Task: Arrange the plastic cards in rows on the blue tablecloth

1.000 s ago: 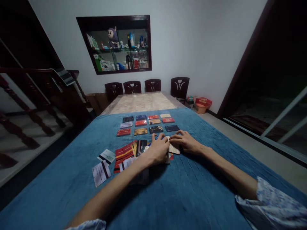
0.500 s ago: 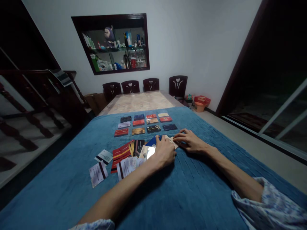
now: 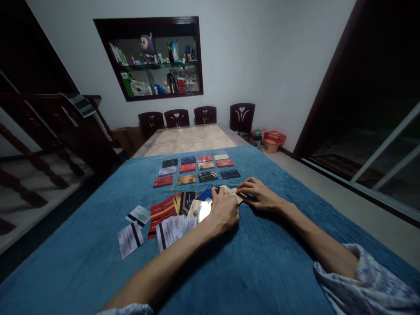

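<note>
Cream cards (image 3: 233, 190) lie fanned between my two hands on the blue cloth. My left hand (image 3: 225, 211) is curled over their left part, its fingertips beside a blue card (image 3: 206, 192); its palm side is hidden. At their right end, the bent fingers of my right hand (image 3: 258, 193) grip an edge. Left of my hands spreads a loose fan of red cards (image 3: 162, 212), black cards (image 3: 188, 202) and pale striped cards (image 3: 170, 232). A shiny card (image 3: 205, 211) by my left wrist reflects bright light.
Beyond my hands, small card stacks stand in rows, among them a gold stack (image 3: 187, 180) and a dark blue stack (image 3: 230, 174). Two pale cards, one a lilac card (image 3: 130, 239), lie at left. Chairs (image 3: 243, 116) stand behind the bare tabletop (image 3: 197, 136).
The view has shifted slightly, so the cards appear a little further left. Both hands stay at the cream cards, with hardly any visible finger movement.
</note>
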Demonstrator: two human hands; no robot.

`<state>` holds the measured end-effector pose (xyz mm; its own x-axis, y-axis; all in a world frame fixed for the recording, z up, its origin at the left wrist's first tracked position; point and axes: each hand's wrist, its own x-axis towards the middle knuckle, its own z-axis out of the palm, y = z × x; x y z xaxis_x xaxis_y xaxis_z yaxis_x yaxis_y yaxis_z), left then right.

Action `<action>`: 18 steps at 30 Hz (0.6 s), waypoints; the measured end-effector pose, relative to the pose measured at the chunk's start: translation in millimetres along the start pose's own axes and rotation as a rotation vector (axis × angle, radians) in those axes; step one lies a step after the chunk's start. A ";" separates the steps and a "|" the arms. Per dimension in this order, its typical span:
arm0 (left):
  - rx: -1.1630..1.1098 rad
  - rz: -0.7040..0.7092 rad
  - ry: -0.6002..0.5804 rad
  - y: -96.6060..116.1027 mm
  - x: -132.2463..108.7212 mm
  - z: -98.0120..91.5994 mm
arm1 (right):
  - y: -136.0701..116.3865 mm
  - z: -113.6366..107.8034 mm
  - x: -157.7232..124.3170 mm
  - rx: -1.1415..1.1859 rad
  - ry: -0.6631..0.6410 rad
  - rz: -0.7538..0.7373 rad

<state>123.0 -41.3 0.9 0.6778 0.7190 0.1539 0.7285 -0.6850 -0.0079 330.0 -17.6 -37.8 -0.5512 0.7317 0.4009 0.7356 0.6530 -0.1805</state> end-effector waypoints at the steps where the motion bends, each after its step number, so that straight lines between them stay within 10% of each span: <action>1: -0.005 -0.009 0.005 0.1 0.0 1.0 | 0.1 -0.4 0.1 0.008 0.005 -0.005; 18: 0.005 -0.004 0.098 -6.8 3.2 -7.7 | 5.7 0.0 1.0 -0.045 0.179 -0.048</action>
<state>119.4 -35.3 9.1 0.6618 0.7068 0.2498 0.7319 -0.6813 -0.0115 333.6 -13.2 -38.4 -0.5102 0.6512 0.5618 0.7295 0.6736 -0.1184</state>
